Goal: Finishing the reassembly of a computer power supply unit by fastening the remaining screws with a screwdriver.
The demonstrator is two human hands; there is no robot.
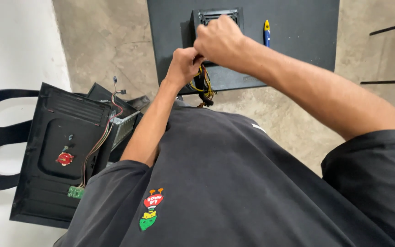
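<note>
Closest to the camera was the person's dark shirt, filling most of the bottom of the shot, with a little red, yellow and green patch on the chest.

Next biggest thing was the black table up top, sitting on a bare concrete floor. Off to the left a black PC case panel leaned out over a black chair, well away from the table. It had a red round bit on it, and thin coloured wires ran down its right edge to a tiny green board.

Both hands were on a black power supply near the table's front edge, about mid-table. The right hand was curled into a loose fist on top of the box, fingers tucked together; couldn't tell exactly what they pinched. The left hand was just below it, touching it, fingers closed around the yellow and black cable bundle hanging off the unit past the table's front edge.

Smallest item: a blue and yellow screwdriver lying on the table just right of the power supply, close to the right wrist but not touching it.
</note>
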